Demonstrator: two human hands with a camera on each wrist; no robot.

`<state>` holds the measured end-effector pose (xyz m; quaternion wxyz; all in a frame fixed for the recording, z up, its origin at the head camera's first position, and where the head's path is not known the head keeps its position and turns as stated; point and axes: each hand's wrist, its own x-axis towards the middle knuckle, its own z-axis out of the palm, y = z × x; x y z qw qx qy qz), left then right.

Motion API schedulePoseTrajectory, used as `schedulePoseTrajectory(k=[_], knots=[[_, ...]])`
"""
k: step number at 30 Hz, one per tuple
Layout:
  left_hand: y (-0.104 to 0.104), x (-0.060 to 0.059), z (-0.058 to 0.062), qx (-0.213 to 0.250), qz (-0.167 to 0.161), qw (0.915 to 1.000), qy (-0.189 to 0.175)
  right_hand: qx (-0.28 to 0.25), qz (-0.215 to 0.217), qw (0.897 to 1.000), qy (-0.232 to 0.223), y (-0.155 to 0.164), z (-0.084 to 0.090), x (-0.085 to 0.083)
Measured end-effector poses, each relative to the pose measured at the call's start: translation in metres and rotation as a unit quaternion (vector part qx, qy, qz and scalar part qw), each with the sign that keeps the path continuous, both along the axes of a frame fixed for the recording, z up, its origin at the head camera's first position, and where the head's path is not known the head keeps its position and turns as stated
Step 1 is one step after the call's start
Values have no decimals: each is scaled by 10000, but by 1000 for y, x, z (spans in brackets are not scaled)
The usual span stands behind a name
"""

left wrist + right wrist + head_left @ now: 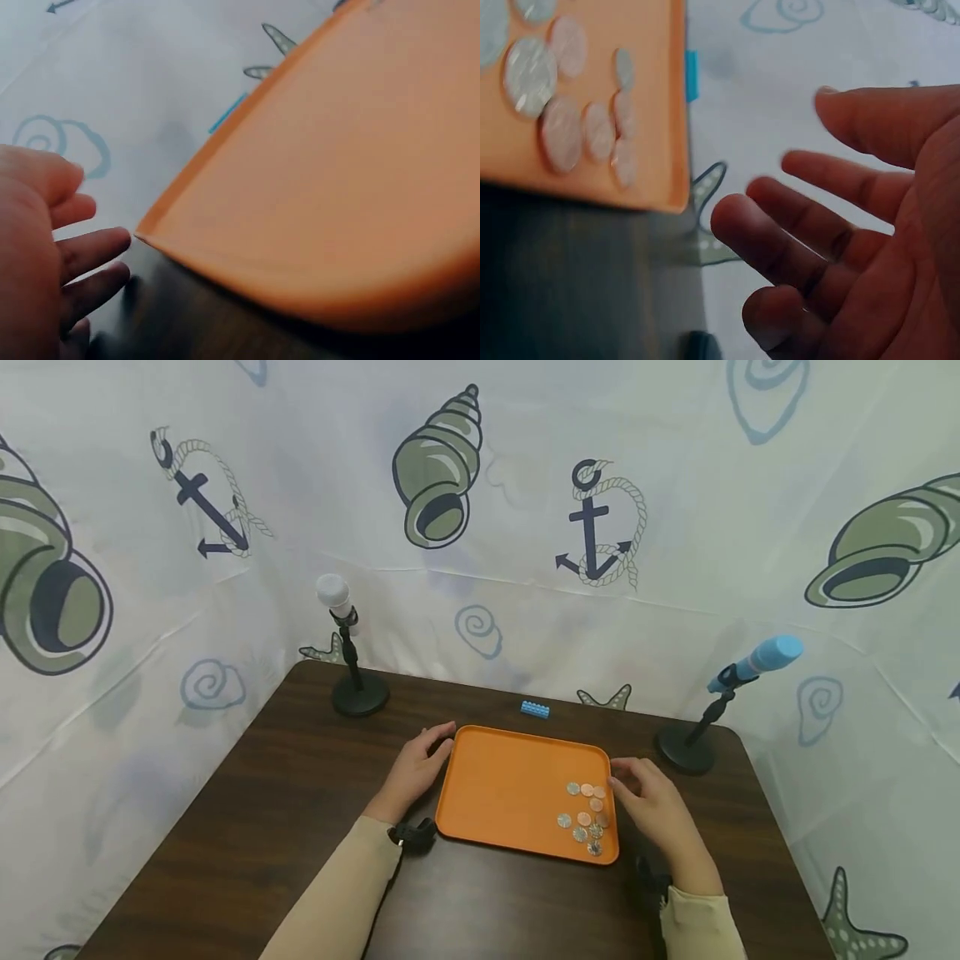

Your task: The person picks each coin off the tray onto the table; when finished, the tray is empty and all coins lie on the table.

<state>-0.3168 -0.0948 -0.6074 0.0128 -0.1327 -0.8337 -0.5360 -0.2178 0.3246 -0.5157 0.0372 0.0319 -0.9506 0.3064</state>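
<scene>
An orange rectangular tray (517, 789) lies on the dark wooden table. Several silver- and copper-coloured coins (584, 819) are gathered on its right side, some overlapping, and they show larger in the right wrist view as coins (530, 76). My left hand (415, 770) is at the tray's far left corner, its fingers loose and holding nothing; in the left wrist view the fingertips (116, 238) are right by the rim. Beside the right rim is my right hand (660, 806), with thumb and fingers spread apart and nothing between them.
Behind the tray lies a small blue toy brick (536, 709). A black stand with a white-topped holder (334, 593) is at the back left, and another stand carrying a light-blue cylinder (772, 653) at the back right. A patterned cloth (525, 635) hangs behind the table.
</scene>
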Motion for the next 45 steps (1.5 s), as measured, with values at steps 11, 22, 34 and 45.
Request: schedulePoseTrajectory(k=[11, 22, 34, 45], knots=[[1, -20, -3, -542, -216, 9983, 77, -1264, 90, 9869, -1001, 18, -29, -10], [0, -30, 9, -1028, -365, 9940, 125, -3199, -20, 9358, -1485, 31, -63, -22], [2, -32, 5, -1244, -491, 9907, 232, -1394, -192, 9838, -1111, 20, -64, -31], [1, -33, 4, -1137, -508, 9920, 197, -1188, -420, 9853, -1155, 11, -62, -31]])
